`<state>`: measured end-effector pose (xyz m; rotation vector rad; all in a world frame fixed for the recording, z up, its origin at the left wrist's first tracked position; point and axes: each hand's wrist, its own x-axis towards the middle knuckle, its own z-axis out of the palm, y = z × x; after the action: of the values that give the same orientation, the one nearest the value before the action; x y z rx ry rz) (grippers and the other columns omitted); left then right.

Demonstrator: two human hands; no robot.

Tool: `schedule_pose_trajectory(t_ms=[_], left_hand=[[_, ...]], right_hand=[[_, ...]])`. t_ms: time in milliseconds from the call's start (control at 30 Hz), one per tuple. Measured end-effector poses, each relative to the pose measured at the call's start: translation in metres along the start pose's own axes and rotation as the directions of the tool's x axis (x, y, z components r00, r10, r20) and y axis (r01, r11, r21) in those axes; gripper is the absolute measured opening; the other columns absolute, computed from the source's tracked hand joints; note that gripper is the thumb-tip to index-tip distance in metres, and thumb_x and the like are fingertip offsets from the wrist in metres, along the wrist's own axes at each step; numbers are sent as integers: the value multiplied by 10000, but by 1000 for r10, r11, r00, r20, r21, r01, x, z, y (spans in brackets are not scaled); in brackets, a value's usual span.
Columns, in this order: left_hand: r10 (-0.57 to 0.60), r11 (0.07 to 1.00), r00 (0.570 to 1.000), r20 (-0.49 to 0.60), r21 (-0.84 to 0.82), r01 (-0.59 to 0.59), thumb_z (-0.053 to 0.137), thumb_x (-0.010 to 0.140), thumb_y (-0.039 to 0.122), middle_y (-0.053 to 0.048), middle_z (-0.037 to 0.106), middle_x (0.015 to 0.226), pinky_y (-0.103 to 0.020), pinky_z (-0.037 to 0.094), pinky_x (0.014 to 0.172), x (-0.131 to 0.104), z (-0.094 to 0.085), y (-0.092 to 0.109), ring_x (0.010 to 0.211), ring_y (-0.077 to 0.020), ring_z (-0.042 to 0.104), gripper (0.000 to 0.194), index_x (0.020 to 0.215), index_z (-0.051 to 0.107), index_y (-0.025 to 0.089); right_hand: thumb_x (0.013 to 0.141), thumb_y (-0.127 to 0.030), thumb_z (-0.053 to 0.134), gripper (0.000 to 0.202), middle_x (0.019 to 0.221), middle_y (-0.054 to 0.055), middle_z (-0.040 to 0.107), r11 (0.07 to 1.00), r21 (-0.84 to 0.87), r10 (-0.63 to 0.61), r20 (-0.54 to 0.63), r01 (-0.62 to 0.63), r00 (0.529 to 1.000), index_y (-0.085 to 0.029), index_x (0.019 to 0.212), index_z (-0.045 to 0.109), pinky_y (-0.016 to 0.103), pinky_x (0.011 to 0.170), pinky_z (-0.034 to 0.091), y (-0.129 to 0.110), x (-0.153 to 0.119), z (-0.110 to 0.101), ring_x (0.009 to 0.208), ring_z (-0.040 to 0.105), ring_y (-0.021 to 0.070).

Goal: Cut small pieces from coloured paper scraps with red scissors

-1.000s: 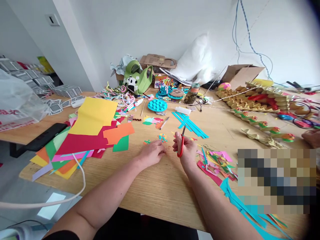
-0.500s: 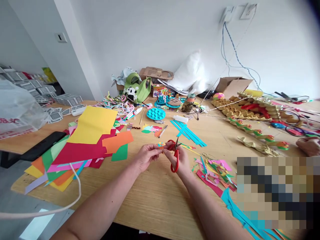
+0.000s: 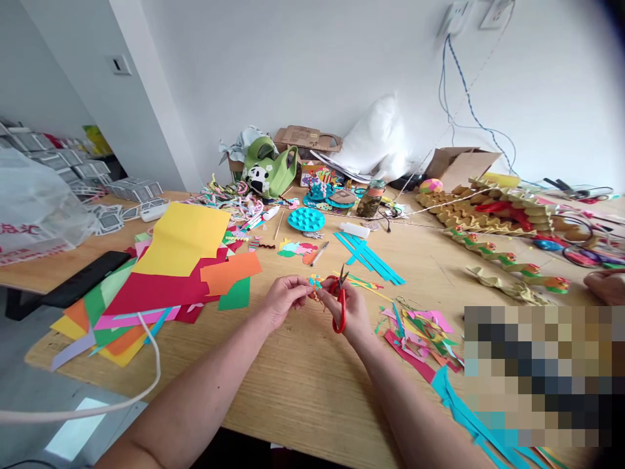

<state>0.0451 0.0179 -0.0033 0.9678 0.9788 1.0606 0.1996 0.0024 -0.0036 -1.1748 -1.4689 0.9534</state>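
Over the middle of the table, my left hand pinches a small paper piece coloured blue, yellow and orange. Its exact shape is too small to make out. My right hand is closed around red-handled scissors, their dark blades pointing up and away from me. The thumb and fingertips of that hand also meet the small paper piece, close to the left fingertips. Just beyond the hands lie a pen, colourful paper cut-outs and blue paper strips.
Stacked coloured paper covers the left side, beside a black phone-like slab. Paper scraps lie to the right. A round blue studded piece, a jar and a green panda bag stand farther back. Another person's hand shows at right.
The small paper piece has turned and tilted between my fingertips, showing more blue. The scissors have shifted slightly left and up. The view has moved a little.
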Motion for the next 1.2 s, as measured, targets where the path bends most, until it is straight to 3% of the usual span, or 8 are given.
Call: schedule_pose_trajectory(t_ms=[133, 233, 300, 400, 467, 667, 900, 1200], left_hand=[[65, 998, 988, -139, -12, -68, 747, 588, 317, 18, 550, 504, -208, 310, 456, 2, -2, 1, 475, -76, 456, 202, 651, 665, 145], [114, 993, 968, -223, -9, -119, 759, 576, 320, 0, 605, 571, -210, 346, 468, 3, -4, 1, 512, -87, 497, 211, 671, 687, 146], [131, 990, 962, -241, -8, -137, 765, 580, 323, 4, 603, 567, -209, 354, 472, 3, -5, 1, 514, -85, 496, 207, 668, 695, 148], [137, 989, 961, -241, -13, -144, 772, 586, 326, 15, 580, 531, -204, 356, 476, 3, -5, 2, 501, -79, 481, 203, 659, 703, 150], [131, 990, 963, -237, -22, -140, 777, 583, 329, 7, 602, 557, -203, 355, 474, 3, -4, 2, 505, -78, 486, 210, 669, 710, 150], [124, 990, 964, -235, -38, -136, 787, 575, 346, -28, 662, 650, -211, 355, 475, 3, -3, 2, 515, -81, 497, 243, 676, 713, 139], [90, 995, 974, -210, -15, -95, 774, 573, 346, -31, 632, 586, -225, 367, 500, 3, -2, -3, 514, -89, 490, 249, 668, 715, 123], [80, 996, 984, -159, -28, -86, 752, 596, 319, -32, 620, 579, -223, 354, 500, 1, 2, -5, 520, -93, 500, 212, 653, 705, 120]], right_hand=[[797, -542, 596, 376, 763, 64, 661, 955, -288, -120, -138, 76, 983, -173, 868, 603, 281, 649, 447, 0, -1, -5, 715, 593, 197], [813, -582, 561, 422, 599, 46, 629, 923, -382, -75, -77, 40, 994, -183, 674, 567, 249, 541, 405, 1, -4, -4, 556, 558, 164], [811, -606, 554, 487, 481, 32, 585, 938, -347, 26, 43, -10, 999, -190, 561, 504, 229, 465, 364, 1, -6, -1, 449, 521, 139], [813, -619, 546, 530, 422, 26, 575, 955, -284, 148, 219, -83, 964, -184, 516, 489, 212, 419, 343, 0, -8, 5, 378, 494, 119], [815, -623, 538, 542, 405, 20, 569, 954, -277, 193, 273, -115, 943, -176, 509, 505, 204, 408, 340, 1, -8, 6, 357, 473, 109], [818, -626, 524, 548, 405, 18, 573, 938, -304, 265, 309, -169, 913, -162, 527, 532, 196, 400, 337, 6, -6, 5, 357, 471, 108], [794, -650, 536, 551, 407, 18, 567, 932, -296, 295, 284, -209, 912, -162, 540, 527, 199, 383, 326, 6, -5, 7, 353, 462, 107], [739, -705, 561, 583, 392, 4, 532, 936, -154, 351, 311, -318, 883, -149, 564, 557, 194, 354, 331, 3, -4, 9, 332, 446, 95]])
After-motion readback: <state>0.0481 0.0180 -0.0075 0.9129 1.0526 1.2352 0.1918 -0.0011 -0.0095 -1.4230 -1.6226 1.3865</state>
